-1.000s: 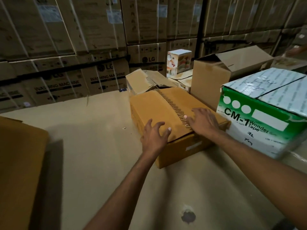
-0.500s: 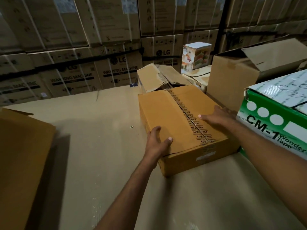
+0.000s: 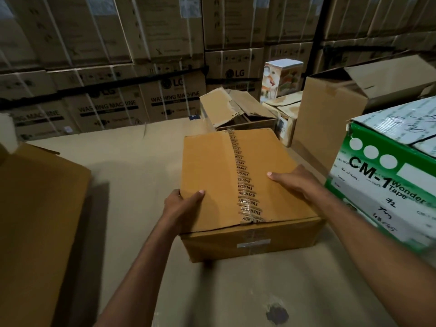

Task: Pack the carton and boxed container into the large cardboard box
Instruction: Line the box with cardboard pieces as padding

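A brown carton (image 3: 212, 175), sealed with printed tape, lies in front of me on the beige surface. My left hand (image 3: 181, 206) grips its left edge, thumb on top and fingers down the side. My right hand (image 3: 295, 182) holds the right edge, thumb on the lid and fingers hidden behind the side. A white boxed container (image 3: 280, 79) with colourful print stands upright at the back on a small carton. A large cardboard box (image 3: 35, 208) shows its brown flap at the left edge. Another tall box (image 3: 330, 119) stands with its flaps raised at the right.
A green and white "CM-1 Wonder Tape" box (image 3: 382, 182) sits close to my right arm. A torn small box (image 3: 233, 109) lies behind the carton. Stacked washing machine cartons (image 3: 118, 67) wall off the back. A dark stain (image 3: 277, 313) marks the surface near me.
Both hands slid from the carton's lid to its side edges and took hold. The carton has shifted toward me and left, away from the green box.
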Demonstrator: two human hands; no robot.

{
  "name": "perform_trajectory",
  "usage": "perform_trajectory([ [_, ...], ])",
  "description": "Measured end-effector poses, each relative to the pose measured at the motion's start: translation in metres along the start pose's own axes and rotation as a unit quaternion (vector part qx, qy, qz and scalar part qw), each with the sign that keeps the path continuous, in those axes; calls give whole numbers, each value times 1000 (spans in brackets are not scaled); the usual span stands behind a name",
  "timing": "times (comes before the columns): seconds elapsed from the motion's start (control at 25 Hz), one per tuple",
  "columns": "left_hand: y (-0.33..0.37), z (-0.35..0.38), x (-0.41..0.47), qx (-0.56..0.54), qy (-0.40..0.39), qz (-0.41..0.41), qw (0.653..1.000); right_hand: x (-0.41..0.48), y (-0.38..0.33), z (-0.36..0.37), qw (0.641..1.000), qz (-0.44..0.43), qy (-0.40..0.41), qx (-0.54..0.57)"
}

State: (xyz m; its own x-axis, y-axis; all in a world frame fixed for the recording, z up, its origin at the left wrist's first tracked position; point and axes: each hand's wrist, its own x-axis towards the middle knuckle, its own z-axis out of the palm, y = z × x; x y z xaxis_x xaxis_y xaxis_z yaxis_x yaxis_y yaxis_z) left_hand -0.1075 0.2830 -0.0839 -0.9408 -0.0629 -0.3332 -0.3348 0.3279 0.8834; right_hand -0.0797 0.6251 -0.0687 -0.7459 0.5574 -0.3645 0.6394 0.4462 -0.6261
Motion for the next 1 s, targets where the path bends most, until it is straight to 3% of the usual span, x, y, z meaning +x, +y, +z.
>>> perform_trajectory([
  [0.24, 14, -64, -48, -13, -44, 48, 998, -101, -24, 9, 998, -46, 51, 0],
  [0.44, 17, -131, -86, 1, 14, 139, 990, -183, -52, 18, 981, -134, 135, 22],
  [0.72, 52, -206, -137, -6, 79, 297, 952, -270, -105, 7, 930, -246, 268, 44],
  [1.0, 99, -283, -182, 9, 159, 421, 893, -327, -153, 3, 869, -335, 335, 141],
])
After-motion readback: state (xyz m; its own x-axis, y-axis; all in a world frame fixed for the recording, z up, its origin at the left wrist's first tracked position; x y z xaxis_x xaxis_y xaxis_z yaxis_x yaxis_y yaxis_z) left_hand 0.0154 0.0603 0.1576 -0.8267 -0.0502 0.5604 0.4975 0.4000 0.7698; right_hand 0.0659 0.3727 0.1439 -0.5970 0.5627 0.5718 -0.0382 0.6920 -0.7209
